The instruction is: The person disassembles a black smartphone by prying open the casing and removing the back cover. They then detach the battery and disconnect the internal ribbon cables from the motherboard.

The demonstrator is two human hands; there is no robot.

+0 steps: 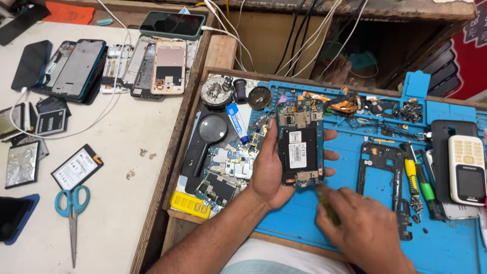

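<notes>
Holding an opened phone upright above the blue repair mat, the left hand is wrapped around it, thumb on the near edge and fingertips on the far edge. The right hand, just below and to the right of the phone, is closed on a thin yellow-green tool; its tip is near the phone's lower end, though motion blur hides whether it touches.

With its back off and circuit boards bare, the phone looks light, stiff and fragile; the side rails, where the left hand already grips, seem the safest place to hold, clear of the exposed parts.

Counted around the phone: one magnifying glass to its left, one white and blue tube beside that, one empty black phone frame to its right, two screwdrivers farther right, and one white keypad phone beyond them. Far left of the phone, on the pale counter, lies one pair of blue-handled scissors.
</notes>
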